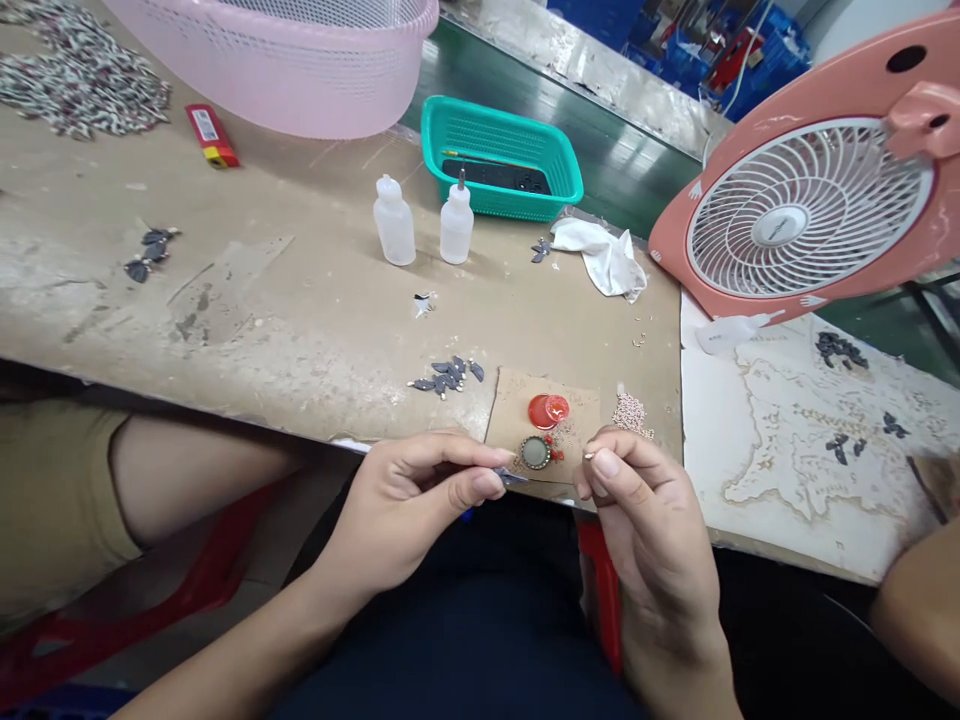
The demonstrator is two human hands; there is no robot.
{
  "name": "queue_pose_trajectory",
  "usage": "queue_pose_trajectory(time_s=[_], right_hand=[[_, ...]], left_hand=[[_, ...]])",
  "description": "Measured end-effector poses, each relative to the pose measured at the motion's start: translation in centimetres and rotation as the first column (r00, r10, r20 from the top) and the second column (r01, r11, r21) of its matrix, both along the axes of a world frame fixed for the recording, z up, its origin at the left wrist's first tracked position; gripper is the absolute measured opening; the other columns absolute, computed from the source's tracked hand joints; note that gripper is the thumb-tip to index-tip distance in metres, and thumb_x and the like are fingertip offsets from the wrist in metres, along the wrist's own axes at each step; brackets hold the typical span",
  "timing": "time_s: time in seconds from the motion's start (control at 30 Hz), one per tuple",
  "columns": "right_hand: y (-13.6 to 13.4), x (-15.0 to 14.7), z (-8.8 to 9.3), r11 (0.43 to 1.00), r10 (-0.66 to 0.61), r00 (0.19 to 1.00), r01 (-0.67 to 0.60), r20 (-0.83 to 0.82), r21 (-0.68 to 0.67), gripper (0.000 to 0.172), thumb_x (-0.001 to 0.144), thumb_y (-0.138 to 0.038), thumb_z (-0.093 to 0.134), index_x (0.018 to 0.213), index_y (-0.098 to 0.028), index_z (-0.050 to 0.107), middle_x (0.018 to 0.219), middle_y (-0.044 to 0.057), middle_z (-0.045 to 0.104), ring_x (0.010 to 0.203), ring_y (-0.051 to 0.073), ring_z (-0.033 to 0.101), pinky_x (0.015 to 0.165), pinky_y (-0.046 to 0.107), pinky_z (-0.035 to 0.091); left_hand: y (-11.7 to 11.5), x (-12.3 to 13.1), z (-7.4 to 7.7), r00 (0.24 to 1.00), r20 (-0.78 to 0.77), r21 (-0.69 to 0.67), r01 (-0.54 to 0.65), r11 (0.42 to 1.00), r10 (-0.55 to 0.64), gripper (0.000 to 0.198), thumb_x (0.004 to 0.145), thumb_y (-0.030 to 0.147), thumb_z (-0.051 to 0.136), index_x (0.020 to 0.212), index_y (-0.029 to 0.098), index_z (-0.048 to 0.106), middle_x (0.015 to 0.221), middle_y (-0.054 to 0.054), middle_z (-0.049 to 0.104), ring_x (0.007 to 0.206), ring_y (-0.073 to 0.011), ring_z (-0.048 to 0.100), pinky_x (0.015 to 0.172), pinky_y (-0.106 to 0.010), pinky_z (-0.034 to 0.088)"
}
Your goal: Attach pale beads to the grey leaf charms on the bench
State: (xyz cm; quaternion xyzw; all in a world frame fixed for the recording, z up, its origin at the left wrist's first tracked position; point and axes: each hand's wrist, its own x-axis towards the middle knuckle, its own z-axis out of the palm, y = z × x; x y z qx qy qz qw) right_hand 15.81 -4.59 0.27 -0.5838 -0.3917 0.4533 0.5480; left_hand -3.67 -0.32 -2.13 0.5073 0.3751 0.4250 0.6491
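Red cap (547,410), bezel (535,452), 2 bottles (394,225) ahead, left hand (409,500) pinching leaf (512,478), right hand (637,505) pinched

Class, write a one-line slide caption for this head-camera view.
Left hand pinches a small dark piece at the bench edge, right hand pinched nearby, beside a round metal setting and red cap.

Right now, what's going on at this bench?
A person sits at a workbench. Their left hand pinches a small dark piece, its tip pointing at a round metal cap on a cardboard scrap, beside a red cap. The right hand has its fingertips pinched close by; anything held is too small to tell. Loose dark pieces and pale beads lie nearby.
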Motion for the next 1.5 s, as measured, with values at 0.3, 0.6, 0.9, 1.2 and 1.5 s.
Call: queue_pose_trajectory(time_s=[0.3,0.6,0.9,1.2,1.5], right_hand=[[-3.7,-1.7,1.5,0.989,-0.038,0.966,-0.001,0.255,0.150,0.005,0.088,-0.021,0.068,0.088,-0.026,0.070,0.074,-0.003,0.054,0.062,0.010,0.053,0.058,0.025,0.047],[-4.2,-1.7,1.8,0.977,-0.010,0.902,-0.083,0.431,0.196,0.014,0.087,-0.015,0.067,0.092,-0.027,0.070,0.077,-0.003,0.060,0.066,0.010,0.054,0.056,0.023,0.044],[-4.5,-1.6,1.8,0.980,-0.020,0.886,-0.075,0.464,0.185,0.011,0.086,-0.015,0.067,0.088,-0.025,0.070,0.073,-0.004,0.059,0.061,0.009,0.051,0.053,0.023,0.043],[-4.5,-1.5,1.8,0.981,-0.012,0.868,-0.086,0.496,0.173,0.009,0.086,-0.017,0.067,0.087,-0.024,0.071,0.072,-0.003,0.061,0.059,0.010,0.052,0.050,0.024,0.043],[-4.4,-1.3,1.8,0.980,0.037,0.871,-0.127,0.490,0.152,0.007,0.087,-0.017,0.067,0.084,-0.023,0.069,0.071,-0.003,0.062,0.058,0.010,0.053,0.051,0.023,0.043]], left_hand=[[-1.6,1.4,1.9,1.000,-0.002,0.082,0.012,0.997,-0.012,0.022,0.078,0.009,0.078,0.087,0.029,0.082,0.080,0.001,0.077,0.071,-0.0118,0.070,0.067,-0.018,0.056],[-2.2,2.0,2.3,0.999,-0.007,0.137,0.032,0.990,-0.031,0.025,0.077,0.006,0.078,0.087,0.029,0.082,0.081,0.001,0.078,0.072,-0.0122,0.072,0.067,-0.017,0.058],[-2.6,2.2,2.2,0.999,-0.014,0.155,0.041,0.987,-0.039,0.030,0.077,0.003,0.078,0.089,0.030,0.082,0.084,0.002,0.079,0.074,-0.0114,0.073,0.069,-0.016,0.059],[-2.7,2.3,2.5,1.000,-0.024,0.208,0.018,0.978,-0.014,0.030,0.075,0.001,0.078,0.086,0.029,0.082,0.080,0.002,0.078,0.071,-0.0125,0.073,0.068,-0.017,0.060],[-3.1,2.2,2.2,0.996,-0.081,0.316,-0.002,0.949,0.030,0.027,0.077,0.002,0.077,0.087,0.027,0.081,0.080,0.002,0.077,0.067,-0.0130,0.071,0.065,-0.022,0.060]])
